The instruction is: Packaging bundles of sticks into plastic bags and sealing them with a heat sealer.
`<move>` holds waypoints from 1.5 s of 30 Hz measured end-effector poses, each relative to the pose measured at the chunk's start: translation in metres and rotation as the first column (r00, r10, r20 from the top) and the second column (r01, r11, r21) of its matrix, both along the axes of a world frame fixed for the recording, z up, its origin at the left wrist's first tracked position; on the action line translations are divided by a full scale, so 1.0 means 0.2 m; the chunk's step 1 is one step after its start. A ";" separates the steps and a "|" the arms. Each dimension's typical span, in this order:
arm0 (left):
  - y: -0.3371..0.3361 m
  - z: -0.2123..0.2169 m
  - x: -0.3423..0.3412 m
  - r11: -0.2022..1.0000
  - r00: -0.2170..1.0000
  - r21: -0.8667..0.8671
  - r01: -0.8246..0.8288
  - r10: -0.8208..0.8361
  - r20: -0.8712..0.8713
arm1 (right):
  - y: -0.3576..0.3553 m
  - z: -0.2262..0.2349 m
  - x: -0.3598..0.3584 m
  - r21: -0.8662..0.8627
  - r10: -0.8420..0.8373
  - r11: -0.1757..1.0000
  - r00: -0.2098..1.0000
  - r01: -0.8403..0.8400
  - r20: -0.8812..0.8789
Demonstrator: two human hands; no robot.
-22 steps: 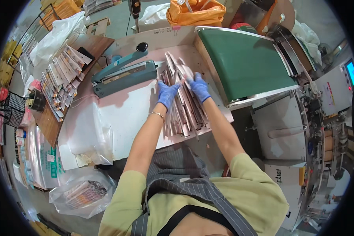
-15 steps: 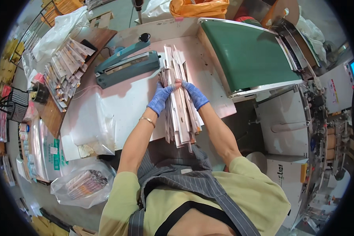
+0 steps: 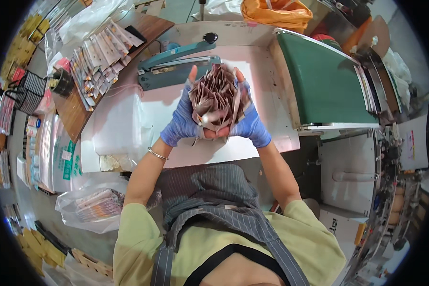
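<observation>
**Both hands clasp an upright bundle of packets**

Nearest, a clear bag of packets [image 3: 97, 205] lies at the left. Above the white tabletop [image 3: 128, 128], the left hand [image 3: 182, 123] and right hand [image 3: 250, 125], both blue-gloved, hold the bundle of packets [image 3: 216, 97] between them, each grip closed on one side, equally near. Its long axis points away, ends fanned. Beyond it sits the teal heat sealer [image 3: 176, 64]; a green conveyor belt [image 3: 326, 83] lies right.

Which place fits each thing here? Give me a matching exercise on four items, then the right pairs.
Things:
1. bundle of packets
2. teal heat sealer
3. green conveyor belt
4. clear bag of packets

Places:
A. right of the table
B. lower left, beside the person's left elbow
C. upright between the left hand and right hand
D. on the table behind the hands

Pairs: 1-C, 2-D, 3-A, 4-B
</observation>
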State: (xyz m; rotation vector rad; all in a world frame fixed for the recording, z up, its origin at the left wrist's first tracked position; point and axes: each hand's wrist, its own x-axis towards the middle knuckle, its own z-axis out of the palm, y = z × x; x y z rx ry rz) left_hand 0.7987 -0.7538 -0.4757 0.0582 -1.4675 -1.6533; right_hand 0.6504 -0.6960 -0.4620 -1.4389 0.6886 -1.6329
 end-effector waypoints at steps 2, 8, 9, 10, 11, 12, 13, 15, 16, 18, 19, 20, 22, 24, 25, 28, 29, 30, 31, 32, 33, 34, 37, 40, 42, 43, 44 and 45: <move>0.01 -0.02 0.00 0.959 0.999 0.281 0.033 -0.028 -0.021 | -0.04 -0.01 0.00 -0.013 -0.007 1.000 0.995 0.006 -0.104; 0.04 0.08 0.07 0.986 0.986 0.025 -0.165 0.165 0.018 | 0.01 0.15 0.09 -0.055 -0.013 0.998 0.999 0.010 -0.050; 0.06 0.10 0.08 0.982 0.985 0.093 -0.165 0.168 -0.030 | 0.00 0.14 0.09 -0.053 0.004 0.999 0.999 -0.007 -0.053; 0.05 0.05 0.08 0.986 0.978 0.000 -0.170 0.168 -0.124 | -0.02 0.11 0.07 -0.067 0.011 0.998 0.994 -0.019 -0.109; 0.04 0.02 0.08 0.980 0.972 0.003 -0.199 0.198 -0.126 | -0.04 0.11 0.06 -0.083 0.028 0.996 0.986 -0.042 -0.165; 0.04 -0.01 0.09 0.988 0.989 0.046 -0.146 0.146 -0.003 | -0.08 0.14 0.07 -0.260 -0.105 0.966 0.910 -0.004 -0.402; 0.04 -0.04 0.10 0.990 0.989 0.101 -0.102 0.090 0.116 | -0.08 0.13 0.10 -0.340 -0.211 0.938 0.892 0.069 -0.401; 0.08 -0.02 0.07 0.982 0.979 0.085 -0.167 0.155 0.135 | -0.01 0.14 0.15 -0.228 -0.270 0.954 0.888 0.195 -0.371; 0.11 -0.03 0.09 0.986 0.987 0.140 -0.085 0.065 0.146 | 0.06 0.16 0.17 0.003 -0.180 0.982 0.937 0.190 -0.298; 0.24 0.01 0.15 0.919 0.987 0.383 0.094 -0.135 0.084 | 0.11 0.20 0.21 0.292 -0.029 0.953 0.987 0.075 -0.158; 0.33 0.02 0.18 0.787 0.975 0.602 0.140 -0.215 0.054 | 0.12 0.17 0.21 0.523 0.148 0.846 0.988 -0.102 -0.047; 0.41 -0.06 0.19 0.710 0.984 0.694 0.120 -0.177 0.011 | 0.10 0.10 0.20 0.579 0.343 0.770 0.939 -0.270 -0.019; 0.51 -0.31 0.20 0.617 0.991 0.780 0.103 -0.130 -0.028 | 0.08 -0.11 0.22 0.664 0.519 0.592 0.846 -0.455 0.117; 0.56 -0.44 0.32 0.659 0.949 0.704 -0.267 0.051 0.312 | 0.10 -0.27 0.29 0.694 0.481 0.514 0.839 -0.505 0.255; 0.55 -0.44 0.43 0.781 0.700 0.387 -0.489 0.087 0.709 | 0.09 -0.33 0.31 0.683 0.488 0.523 0.836 -0.509 0.249; 0.51 -0.55 0.78 -0.023 -0.536 -0.835 -0.549 0.777 0.331 | 0.08 -0.35 0.37 0.678 0.496 0.553 0.845 -0.484 0.199; 0.49 -0.52 0.86 -0.068 -0.651 -0.825 -0.560 0.652 0.388 | 0.08 -0.36 0.38 0.701 0.488 0.548 0.855 -0.456 0.175; 0.50 -0.52 0.91 0.093 -0.635 -0.763 -0.640 0.496 0.593 | 0.08 -0.35 0.39 0.723 0.489 0.539 0.859 -0.433 0.150; 0.51 -0.52 0.94 0.085 -0.637 -0.763 -0.641 0.496 0.590 | 0.08 -0.35 0.40 0.720 0.495 0.540 0.857 -0.435 0.147; 0.51 -0.52 0.96 0.154 -0.624 -0.743 -0.651 0.448 0.640 | 0.08 -0.35 0.43 0.716 0.493 0.529 0.852 -0.455 0.177; 0.51 -0.53 0.97 0.221 -0.610 -0.717 -0.662 0.397 0.686 | 0.08 -0.35 0.45 0.712 0.490 0.518 0.847 -0.474 0.207; 0.50 -0.57 0.99 0.193 -0.615 -0.734 -0.651 0.432 0.659 | 0.08 -0.33 0.47 0.697 0.478 0.539 0.853 -0.473 0.210; 0.46 -0.68 1.04 0.204 -0.584 -0.763 -0.613 0.533 0.612 | 0.06 -0.39 0.47 0.727 0.508 0.492 0.836 -0.479 0.208; 0.41 -0.64 0.99 0.270 -0.116 -0.369 -0.889 0.646 0.754 | 0.04 -0.43 0.48 0.723 0.502 0.491 0.836 -0.486 0.222; 0.39 -0.57 0.93 0.378 0.140 -0.176 -0.909 0.675 0.724 | 0.02 -0.46 0.51 0.695 0.530 0.505 0.819 -0.512 0.219; 0.38 -0.53 0.88 0.488 0.382 0.011 -0.873 0.670 0.637 | 0.02 -0.47 0.52 0.697 0.520 0.511 0.826 -0.503 0.215; 0.38 -0.41 0.83 0.529 0.500 0.172 -0.831 0.574 0.649 | 0.01 -0.48 0.54 0.734 0.524 0.488 0.831 -0.473 0.187; 0.35 -0.42 0.80 0.532 0.503 0.172 -0.829 0.573 0.647 | 0.00 -0.50 0.55 0.768 0.529 0.465 0.834 -0.441 0.159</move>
